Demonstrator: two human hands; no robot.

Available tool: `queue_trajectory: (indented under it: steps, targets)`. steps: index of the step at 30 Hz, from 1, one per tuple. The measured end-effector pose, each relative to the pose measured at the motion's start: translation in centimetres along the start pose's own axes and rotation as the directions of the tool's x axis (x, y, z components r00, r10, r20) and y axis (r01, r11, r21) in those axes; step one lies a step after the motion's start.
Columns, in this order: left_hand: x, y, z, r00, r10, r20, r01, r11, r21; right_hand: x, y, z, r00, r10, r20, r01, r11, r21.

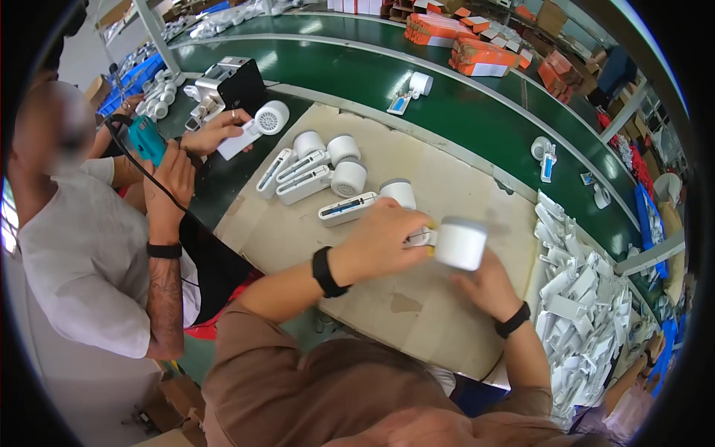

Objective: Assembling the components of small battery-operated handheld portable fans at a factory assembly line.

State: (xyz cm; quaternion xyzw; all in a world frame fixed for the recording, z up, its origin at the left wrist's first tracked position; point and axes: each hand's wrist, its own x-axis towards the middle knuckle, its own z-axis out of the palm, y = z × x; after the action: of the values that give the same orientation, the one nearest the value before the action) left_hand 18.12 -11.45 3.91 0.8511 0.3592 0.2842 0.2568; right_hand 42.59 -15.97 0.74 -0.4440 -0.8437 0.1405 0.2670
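Observation:
My left hand [383,242] is closed round the handle end of a white device with a cylindrical head [460,246], held above the cardboard-covered table. My right hand [485,284] is just right of and below that head. Its fingers are partly behind the head and blurred, so I cannot tell whether they touch it. Beyond my left hand lies a similar white device [348,209] with its long handle open, showing a blue part inside. Several more such devices [304,187] sit in a cluster to its left, some with round grilles.
At left a co-worker holds a teal hand tool [147,138] and another white device [242,140]. A green conveyor [328,63] curves past the far side, carrying several devices and orange boxes [482,58]. White plastic parts [581,313] are heaped at right.

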Motion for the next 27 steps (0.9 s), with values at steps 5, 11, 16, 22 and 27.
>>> queue_trajectory:
  steps: [5, 11, 16, 22, 27]
  targets:
    - [-1.5, -5.2, -0.5, 0.988, 0.112, -0.103, -0.052, 0.885, 0.463, 5.1, 2.2, -0.9, 0.9, 0.381, 0.211, -0.435, 0.793, 0.427]
    - [-2.2, -8.0, -1.0, 0.994, -0.05, -0.094, 0.093, 0.843, 0.53, 12.9, 4.4, 4.9, 0.916, 0.048, 0.399, -0.327, 0.667, 0.67]
    - [-3.0, -9.2, -3.1, 0.977, -0.161, -0.142, 0.213, 0.809, 0.548, 20.5, 7.7, 4.7, 0.935, 0.169, 0.313, -0.285, 0.882, 0.374]
    - [-2.1, -14.5, -2.3, 0.862, -0.214, -0.459, 0.382, 0.869, 0.313, 30.5, 12.1, 10.0, 0.999, 0.003, -0.038, -0.002, 1.0, 0.007]
    - [-1.6, -13.6, -2.2, 0.788, 0.01, -0.615, 0.373, 0.788, 0.49, 34.5, 10.9, 12.6, 0.97, 0.228, 0.09, -0.188, 0.927, -0.325]
